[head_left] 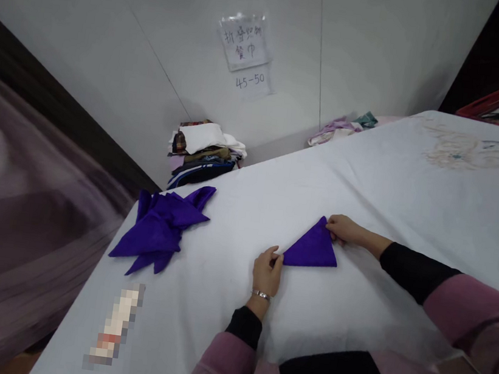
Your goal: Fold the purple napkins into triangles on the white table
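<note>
"At the left side of the white-covered table (211, 341), what is seen?"

"Purple napkins (156, 227) are heaped loosely there, close to the edge; whether they are finished cannot be told."

"And farther right?"

"One corner of a folded purple napkin (315, 246) is pinched by the left hand (267, 271), thumb and fingers nearly together. Its upper right side is gripped near the tip by the right hand (344, 229), fingers closed on the fabric. A flat triangle is already formed, so some folding is judged done; how much remains cannot be judged."

"Where is movement limited?"

"On the left, by the heap and the edge; beyond, by the far edge, where stacked clothes (204, 141) are seen. Toward the right, room is offered by a broad stretch of white cover."
</note>
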Action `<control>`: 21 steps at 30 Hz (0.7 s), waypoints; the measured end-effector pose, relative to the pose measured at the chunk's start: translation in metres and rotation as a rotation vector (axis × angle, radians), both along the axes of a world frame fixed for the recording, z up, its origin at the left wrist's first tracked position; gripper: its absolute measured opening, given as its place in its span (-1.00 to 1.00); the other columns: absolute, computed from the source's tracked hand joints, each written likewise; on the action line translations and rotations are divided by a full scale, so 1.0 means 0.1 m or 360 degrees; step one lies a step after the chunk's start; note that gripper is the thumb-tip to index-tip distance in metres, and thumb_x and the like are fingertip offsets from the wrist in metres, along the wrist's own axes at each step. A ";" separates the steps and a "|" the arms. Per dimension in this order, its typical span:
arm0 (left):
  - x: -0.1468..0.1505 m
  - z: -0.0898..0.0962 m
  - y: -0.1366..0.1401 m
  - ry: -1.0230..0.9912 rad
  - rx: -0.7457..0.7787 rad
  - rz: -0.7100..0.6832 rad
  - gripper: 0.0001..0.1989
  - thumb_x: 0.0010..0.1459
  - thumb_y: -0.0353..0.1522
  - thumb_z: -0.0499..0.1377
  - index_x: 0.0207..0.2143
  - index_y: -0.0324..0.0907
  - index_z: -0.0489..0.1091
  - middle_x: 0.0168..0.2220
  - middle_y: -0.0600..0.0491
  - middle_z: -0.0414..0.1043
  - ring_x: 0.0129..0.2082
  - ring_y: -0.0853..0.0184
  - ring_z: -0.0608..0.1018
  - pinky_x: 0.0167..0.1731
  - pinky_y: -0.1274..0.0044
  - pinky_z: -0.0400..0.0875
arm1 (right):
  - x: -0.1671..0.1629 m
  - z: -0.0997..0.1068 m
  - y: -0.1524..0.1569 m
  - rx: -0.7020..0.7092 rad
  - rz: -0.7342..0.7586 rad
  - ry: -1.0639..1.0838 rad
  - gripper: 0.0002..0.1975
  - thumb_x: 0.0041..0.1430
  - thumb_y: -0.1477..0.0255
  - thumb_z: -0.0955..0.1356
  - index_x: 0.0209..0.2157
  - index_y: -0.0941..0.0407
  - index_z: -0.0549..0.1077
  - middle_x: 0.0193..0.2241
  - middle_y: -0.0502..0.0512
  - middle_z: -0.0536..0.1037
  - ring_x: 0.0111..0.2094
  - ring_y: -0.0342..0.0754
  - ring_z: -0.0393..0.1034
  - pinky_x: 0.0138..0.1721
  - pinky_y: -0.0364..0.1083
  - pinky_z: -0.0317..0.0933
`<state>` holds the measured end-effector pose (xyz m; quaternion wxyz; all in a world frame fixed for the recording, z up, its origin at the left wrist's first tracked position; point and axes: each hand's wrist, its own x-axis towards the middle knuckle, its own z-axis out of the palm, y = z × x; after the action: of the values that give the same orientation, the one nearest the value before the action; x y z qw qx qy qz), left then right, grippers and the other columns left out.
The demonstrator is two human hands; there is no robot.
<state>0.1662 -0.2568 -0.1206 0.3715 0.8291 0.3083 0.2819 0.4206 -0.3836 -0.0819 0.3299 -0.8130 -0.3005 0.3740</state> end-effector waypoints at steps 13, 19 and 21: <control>-0.19 0.01 -0.04 -0.0050 -0.0072 0.0155 -0.67 0.11 -0.53 0.07 -0.08 -0.14 0.40 -0.26 0.04 0.52 -0.21 0.34 0.52 -0.12 0.39 0.42 | 0.05 -0.04 0.00 -0.0100 0.0021 -0.0071 -0.87 0.14 0.48 0.25 -0.50 0.12 0.29 -0.66 -0.01 0.43 -0.77 -0.19 0.24 -0.68 -0.17 0.11; -0.23 0.14 -0.07 0.0096 0.0110 0.0168 -0.81 0.12 -0.41 0.16 -0.19 -0.14 0.46 -0.19 0.01 0.51 -0.11 0.26 0.47 -0.05 0.33 0.37 | 0.04 -0.02 0.00 -0.0107 0.0010 -0.0095 -0.85 0.14 0.49 0.25 -0.50 0.13 0.32 -0.68 -0.01 0.42 -0.77 -0.16 0.25 -0.67 -0.15 0.15; -0.22 0.18 -0.09 0.0191 0.0200 0.0116 -0.84 0.08 -0.42 0.21 -0.25 -0.12 0.49 -0.17 0.02 0.50 -0.07 0.25 0.45 0.01 0.29 0.31 | 0.03 -0.01 0.00 -0.0094 -0.0001 -0.0087 -0.85 0.14 0.49 0.25 -0.51 0.13 0.32 -0.68 -0.01 0.41 -0.77 -0.17 0.24 -0.68 -0.15 0.15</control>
<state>0.1442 -0.2654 -0.1023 0.2890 0.8545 0.3417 0.2639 0.4237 -0.3837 -0.0828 0.2974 -0.8324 -0.2980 0.3603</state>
